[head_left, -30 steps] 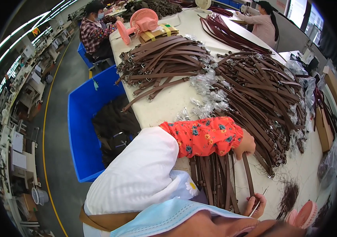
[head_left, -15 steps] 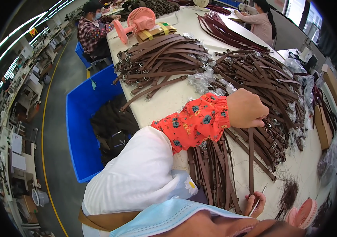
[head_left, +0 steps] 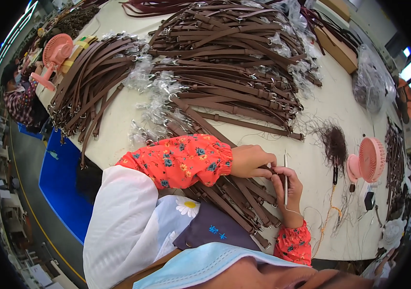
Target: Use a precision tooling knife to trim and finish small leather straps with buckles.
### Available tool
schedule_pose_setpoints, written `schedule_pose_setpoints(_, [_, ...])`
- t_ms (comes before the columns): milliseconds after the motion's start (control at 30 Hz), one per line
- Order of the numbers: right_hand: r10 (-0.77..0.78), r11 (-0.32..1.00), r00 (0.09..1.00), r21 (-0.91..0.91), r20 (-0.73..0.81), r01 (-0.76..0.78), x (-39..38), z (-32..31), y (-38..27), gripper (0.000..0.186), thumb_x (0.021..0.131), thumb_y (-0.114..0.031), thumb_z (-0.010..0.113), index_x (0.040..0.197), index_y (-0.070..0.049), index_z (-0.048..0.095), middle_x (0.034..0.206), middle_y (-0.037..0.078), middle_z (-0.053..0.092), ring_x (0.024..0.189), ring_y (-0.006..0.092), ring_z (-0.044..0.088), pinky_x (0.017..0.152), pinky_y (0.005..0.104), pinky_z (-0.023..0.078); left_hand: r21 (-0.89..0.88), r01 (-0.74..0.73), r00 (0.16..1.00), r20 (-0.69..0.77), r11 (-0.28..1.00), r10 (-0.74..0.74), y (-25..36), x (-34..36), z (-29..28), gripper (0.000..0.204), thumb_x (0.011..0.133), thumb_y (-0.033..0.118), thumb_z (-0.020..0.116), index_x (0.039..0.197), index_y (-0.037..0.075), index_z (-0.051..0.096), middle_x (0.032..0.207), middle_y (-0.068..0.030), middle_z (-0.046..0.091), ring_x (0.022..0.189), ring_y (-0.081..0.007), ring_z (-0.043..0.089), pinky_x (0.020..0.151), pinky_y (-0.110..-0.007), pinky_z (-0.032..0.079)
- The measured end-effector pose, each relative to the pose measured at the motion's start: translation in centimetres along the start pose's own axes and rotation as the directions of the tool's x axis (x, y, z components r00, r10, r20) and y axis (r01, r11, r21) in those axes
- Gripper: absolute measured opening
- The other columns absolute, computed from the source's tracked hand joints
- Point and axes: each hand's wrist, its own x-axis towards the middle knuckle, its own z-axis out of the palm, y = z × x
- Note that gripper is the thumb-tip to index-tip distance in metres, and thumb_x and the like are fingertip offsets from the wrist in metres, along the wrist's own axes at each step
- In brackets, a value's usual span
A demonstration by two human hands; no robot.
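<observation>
My left hand (head_left: 251, 160), below a red floral sleeve, is closed on a brown strap (head_left: 268, 169) just beside my right hand. My right hand (head_left: 288, 195) has its fingers curled round a thin silver metal tool (head_left: 286, 183), held upright, and touches the same strap's end. Under my arms lies a bunch of brown straps with buckles (head_left: 244, 212). Beyond them spread large heaps of similar straps (head_left: 229, 86), with clear plastic wrapping (head_left: 140, 72) around their metal hooks. Loose threads (head_left: 338, 212) trail right of my right hand.
A pink fan (head_left: 369, 159) stands right of a dark thread clump (head_left: 334, 139) on the white table (head_left: 350, 231). Another pink fan (head_left: 56, 50) sits far left near a co-worker (head_left: 20, 98). A blue bin (head_left: 56, 192) is below the left table edge. Cardboard (head_left: 335, 45) and bagged plastic (head_left: 369, 82) lie at upper right.
My left hand, which was raised out over the heaps with a strap, has come back down beside my right hand. The view has turned, so the table now fills more of the picture.
</observation>
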Motion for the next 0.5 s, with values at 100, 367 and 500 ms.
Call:
schedule_pose_setpoints(100, [0.07, 0.997, 0.997, 0.032, 0.018, -0.071, -0.3, -0.3, -0.3, 0.016, 0.09, 0.001, 0.063, 0.105, -0.002, 0.06, 0.095, 0.009, 0.067, 0.083, 0.0124, 0.066, 0.073, 0.0229, 0.051, -0.112, 0.017, 0.999, 0.049, 0.994, -0.012, -0.2, 0.3, -0.1, 0.027, 0.089, 0.025, 0.066, 0.108, 0.007, 0.061, 0.078, -0.0132, 0.069, 0.071, -0.0315, 0.066, 0.066, -0.038, 0.051])
schedule_pose_setpoints(367, [0.152, 0.988, 0.988, 0.024, 0.005, -0.152, 0.6, -0.5, -0.8, 0.017, 0.089, -0.007, 0.064, 0.105, -0.004, 0.06, 0.076, 0.004, 0.065, 0.067, 0.0082, 0.063, 0.061, 0.0222, 0.05, -0.095, 0.121, 0.983, 0.152, 0.988, -0.106, -1.2, 0.1, -4.7, 0.009, 0.088, 0.012, 0.063, 0.087, 0.003, 0.066, 0.073, -0.0062, 0.068, 0.066, -0.0147, 0.066, 0.063, -0.028, 0.05])
schedule_pose_setpoints(500, [0.233, 0.97, 0.972, -0.07, 0.014, -0.231, 0.5, -0.7, -0.9, 0.014, 0.088, -0.006, 0.065, 0.101, -0.004, 0.062, 0.075, 0.004, 0.064, 0.061, 0.0083, 0.057, 0.057, 0.0232, 0.047, 0.111, 0.071, 0.979, 0.184, 0.991, -0.09, -1.4, 0.0, -5.6, 0.008, 0.085, 0.012, 0.065, 0.086, 0.004, 0.066, 0.072, -0.0069, 0.066, 0.063, -0.0232, 0.062, 0.06, -0.032, 0.048])
